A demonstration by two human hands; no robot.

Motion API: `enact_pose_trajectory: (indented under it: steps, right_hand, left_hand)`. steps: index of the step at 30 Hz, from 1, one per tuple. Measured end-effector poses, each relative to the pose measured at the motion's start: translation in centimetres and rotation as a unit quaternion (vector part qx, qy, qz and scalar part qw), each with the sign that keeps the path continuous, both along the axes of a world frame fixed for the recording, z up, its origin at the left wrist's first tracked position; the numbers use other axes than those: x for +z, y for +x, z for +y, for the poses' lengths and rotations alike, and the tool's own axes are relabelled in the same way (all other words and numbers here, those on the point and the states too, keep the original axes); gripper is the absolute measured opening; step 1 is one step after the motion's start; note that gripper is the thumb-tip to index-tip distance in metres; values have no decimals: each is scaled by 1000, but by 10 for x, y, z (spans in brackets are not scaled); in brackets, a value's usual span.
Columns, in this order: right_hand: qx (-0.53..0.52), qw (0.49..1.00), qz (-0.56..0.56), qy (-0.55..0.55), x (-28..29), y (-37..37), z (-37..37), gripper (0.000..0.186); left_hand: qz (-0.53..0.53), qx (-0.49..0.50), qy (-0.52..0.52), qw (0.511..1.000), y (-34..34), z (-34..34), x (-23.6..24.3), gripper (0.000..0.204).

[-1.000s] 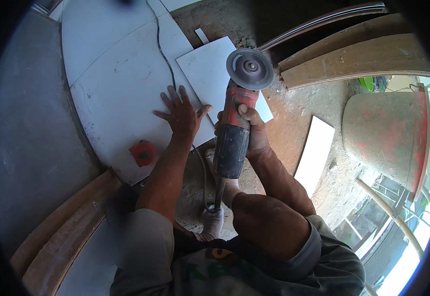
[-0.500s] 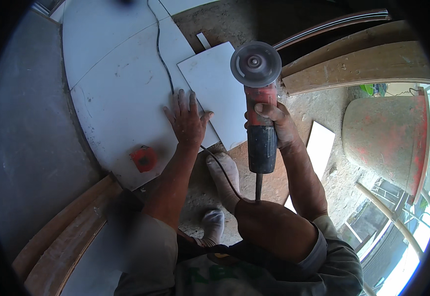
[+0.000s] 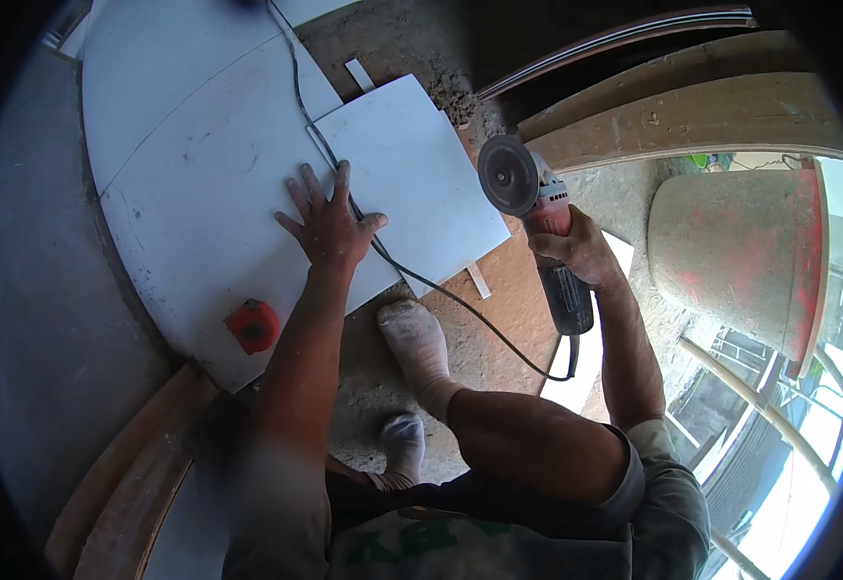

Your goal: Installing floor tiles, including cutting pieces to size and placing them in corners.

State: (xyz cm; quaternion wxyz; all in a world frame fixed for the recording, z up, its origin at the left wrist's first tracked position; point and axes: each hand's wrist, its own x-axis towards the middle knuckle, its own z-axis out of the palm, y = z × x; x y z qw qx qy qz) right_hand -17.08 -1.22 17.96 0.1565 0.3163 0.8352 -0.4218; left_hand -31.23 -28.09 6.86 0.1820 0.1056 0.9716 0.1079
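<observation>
Head view: the right grip [image 3: 578, 249] is wrapped around the red and black body of an angle grinder [image 3: 549, 228], held off the ground beyond the right edge of a smaller white panel [image 3: 431, 174]. The tool slants, its round disc [image 3: 506, 176] at the upper left end with one face toward the camera, its black rear end lower and to the right. The left grip [image 3: 332, 232] lies palm down with its fingers spread, closed on nothing, on a large white panel [image 3: 214, 184] near the edge where the smaller panel overlaps it; the thumb reaches over toward the smaller one. A dark cable [image 3: 474, 307] leaves the grinder's rear end, loops back across the smaller panel and runs up beside the left index finger; whether the hand presses on it, I cannot tell. On the large panel, left of the left forearm, rests a red and black tape measure [image 3: 252, 327]. One narrow white strip [image 3: 478, 279] sticks out past the smaller panel's lower edge, and another [image 3: 359, 74] lies near its top. Two socked feet [image 3: 414, 340] stand on the dusty floor [image 3: 368, 353]. At the right are wooden boards [image 3: 692, 121] and a grey tub [image 3: 730, 256] with red marks, lying on its side.
</observation>
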Motion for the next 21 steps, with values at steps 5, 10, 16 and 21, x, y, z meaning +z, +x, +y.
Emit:
enact_pose_trajectory:
  steps: [5,10,16,21]
  right_hand:
    - [19,995,-86,44,-6,21,6,57]
    - [42,982,-150,107,-5,50,12,63]
    - [78,963,-218,136,7,70,16,65]
    - [56,969,-210,117,5,75,16,65]
  left_hand:
    - [-34,11,7,999,-8,-1,2,102]
    - [-22,13,6,1000,-15,0,-4,106]
    - [-28,15,5,999,-17,1,-3,106]
    - [-36,7,6,999,-18,3,0,105]
